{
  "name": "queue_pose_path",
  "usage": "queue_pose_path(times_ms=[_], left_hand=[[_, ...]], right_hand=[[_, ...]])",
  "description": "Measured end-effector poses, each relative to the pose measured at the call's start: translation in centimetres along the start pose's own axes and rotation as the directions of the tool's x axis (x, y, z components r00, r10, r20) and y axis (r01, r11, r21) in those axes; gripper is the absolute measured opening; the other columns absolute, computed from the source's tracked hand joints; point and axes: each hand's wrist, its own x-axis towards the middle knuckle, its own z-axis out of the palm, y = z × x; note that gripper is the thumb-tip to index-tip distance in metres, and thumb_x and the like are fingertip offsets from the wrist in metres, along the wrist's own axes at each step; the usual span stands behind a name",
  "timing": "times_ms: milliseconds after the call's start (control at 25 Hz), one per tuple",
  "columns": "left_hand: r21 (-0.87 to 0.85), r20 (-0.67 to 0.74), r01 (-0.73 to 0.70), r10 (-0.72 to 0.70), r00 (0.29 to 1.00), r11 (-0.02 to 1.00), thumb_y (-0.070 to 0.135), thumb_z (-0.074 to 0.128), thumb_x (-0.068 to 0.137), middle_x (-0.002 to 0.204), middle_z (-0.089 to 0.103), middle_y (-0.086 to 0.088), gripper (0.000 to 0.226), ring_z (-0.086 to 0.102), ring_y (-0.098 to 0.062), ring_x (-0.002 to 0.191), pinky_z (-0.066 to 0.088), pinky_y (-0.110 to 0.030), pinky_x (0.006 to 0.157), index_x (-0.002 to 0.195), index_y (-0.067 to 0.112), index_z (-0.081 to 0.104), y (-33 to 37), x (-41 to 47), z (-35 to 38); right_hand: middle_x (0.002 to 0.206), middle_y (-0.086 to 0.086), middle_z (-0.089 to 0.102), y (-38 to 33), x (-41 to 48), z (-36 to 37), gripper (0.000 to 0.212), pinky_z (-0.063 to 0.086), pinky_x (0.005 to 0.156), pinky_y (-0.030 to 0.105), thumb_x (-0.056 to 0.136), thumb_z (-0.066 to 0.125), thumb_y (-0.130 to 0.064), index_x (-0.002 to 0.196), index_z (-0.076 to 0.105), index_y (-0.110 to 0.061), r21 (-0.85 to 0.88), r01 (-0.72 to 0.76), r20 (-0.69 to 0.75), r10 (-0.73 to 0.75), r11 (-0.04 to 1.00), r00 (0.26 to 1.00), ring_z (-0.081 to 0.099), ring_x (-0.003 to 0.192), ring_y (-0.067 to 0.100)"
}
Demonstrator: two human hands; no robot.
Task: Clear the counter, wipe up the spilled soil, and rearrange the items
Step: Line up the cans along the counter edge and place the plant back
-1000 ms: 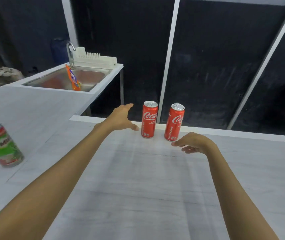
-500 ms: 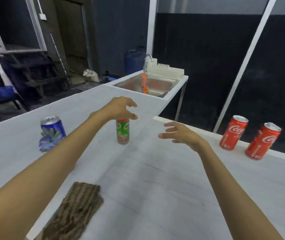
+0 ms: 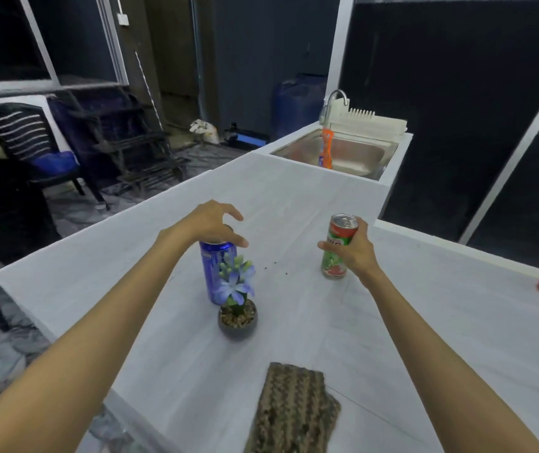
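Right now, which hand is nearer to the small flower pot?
Left. The left hand is over the top of the blue can, which stands right behind the flower pot. The right hand grips the green can, farther off to the pot's right.

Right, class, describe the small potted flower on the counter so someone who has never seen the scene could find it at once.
On the long white counter, look in front of the tall blue drink can. There stands a small round dark pot of pebbles with pale blue flowers, the only plant among cans and a brown woven mat.
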Motion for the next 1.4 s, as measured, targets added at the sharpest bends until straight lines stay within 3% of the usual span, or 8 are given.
queue_pose_path(times_ms=[120,280,400,560,800,960,1200,1400], left_hand=[[-0.254,0.069,0.027,-0.009,0.998,0.967,0.036,0.08,0.065,0.113,0.052,0.003,0.053,0.053,-0.022,0.106,0.053,-0.037,0.079,0.11,0.028,0.054,-2.3,-0.4,0.6],[-0.373,-0.125,-0.112,0.069,0.99,0.921,0.018,0.082,0.062,0.106,0.056,0.001,0.044,0.054,-0.019,0.093,0.05,-0.024,0.062,0.097,0.029,0.057,-3.6,-0.9,2.2],[-0.402,-0.195,-0.144,0.069,0.978,0.904,0.009,0.079,0.062,0.098,0.06,-0.001,0.033,0.054,-0.02,0.085,0.047,-0.024,0.058,0.084,0.024,0.06,-2.7,-0.7,2.7],[-0.367,-0.198,-0.175,0.107,0.974,0.914,0.006,0.077,0.064,0.095,0.058,-0.004,0.03,0.052,-0.02,0.079,0.043,-0.022,0.051,0.084,0.02,0.059,0.7,0.6,1.3],[-0.3,-0.182,-0.318,0.273,0.944,0.899,0.011,0.077,0.068,0.105,0.053,-0.002,0.033,0.052,-0.023,0.093,0.047,-0.032,0.069,0.091,0.02,0.055,11.8,2.7,0.7],[-0.37,-0.099,-0.371,0.361,0.927,0.852,0.01,0.076,0.07,0.107,0.051,-0.001,0.033,0.052,-0.023,0.094,0.049,-0.034,0.075,0.093,0.018,0.054,20.0,3.9,4.2],[-0.44,0.03,-0.357,0.411,0.911,0.824,0.01,0.075,0.07,0.105,0.049,-0.001,0.034,0.052,-0.023,0.095,0.049,-0.036,0.08,0.096,0.016,0.054,29.5,7.9,12.0],[-0.4,0.039,-0.363,0.411,0.911,0.842,0.008,0.073,0.072,0.105,0.049,-0.001,0.034,0.049,-0.021,0.094,0.046,-0.031,0.077,0.1,0.014,0.055,33.6,12.0,18.0]], right_hand=[[0.136,0.015,0.048,0.4,0.4,1.4,0.079,0.043,0.1,0.043,0.075,0.075,-0.01,0.137,0.026,-0.011,0.02,-0.008,-0.114,0.01,1.0,0.993,0.05,0.121,0.032],[0.133,0.016,0.05,0.7,0.4,1.9,0.066,0.045,0.098,0.044,0.076,0.074,-0.012,0.129,0.034,-0.006,-0.028,-0.033,-0.195,0.027,0.999,0.98,0.053,0.119,0.033],[0.13,0.015,0.053,0.7,0.1,1.3,0.064,0.047,0.098,0.045,0.075,0.075,-0.014,0.127,0.038,-0.006,-0.044,-0.029,-0.228,0.018,0.999,0.973,0.054,0.116,0.033],[0.13,0.015,0.054,0.0,-0.8,-1.7,0.065,0.047,0.099,0.045,0.076,0.075,-0.016,0.129,0.037,-0.006,-0.048,-0.001,-0.264,-0.012,0.999,0.964,0.055,0.116,0.032],[0.126,0.014,0.055,-1.4,-1.1,-10.2,0.064,0.047,0.095,0.043,0.075,0.075,-0.016,0.127,0.04,-0.006,-0.082,0.044,-0.373,-0.072,0.996,0.925,0.057,0.114,0.029],[0.126,0.013,0.056,0.0,-0.9,-16.9,0.064,0.049,0.096,0.045,0.075,0.076,-0.017,0.126,0.041,-0.006,-0.11,0.029,-0.428,-0.074,0.993,0.901,0.057,0.115,0.03],[0.13,0.012,0.054,4.4,1.7,-25.6,0.065,0.048,0.098,0.046,0.077,0.074,-0.02,0.129,0.037,-0.007,-0.129,-0.062,-0.507,-0.012,0.99,0.862,0.056,0.117,0.029],[0.13,0.012,0.055,8.3,5.5,-28.2,0.064,0.048,0.098,0.043,0.078,0.073,-0.02,0.129,0.037,-0.006,-0.105,-0.094,-0.459,0.036,0.99,0.888,0.056,0.116,0.028]])
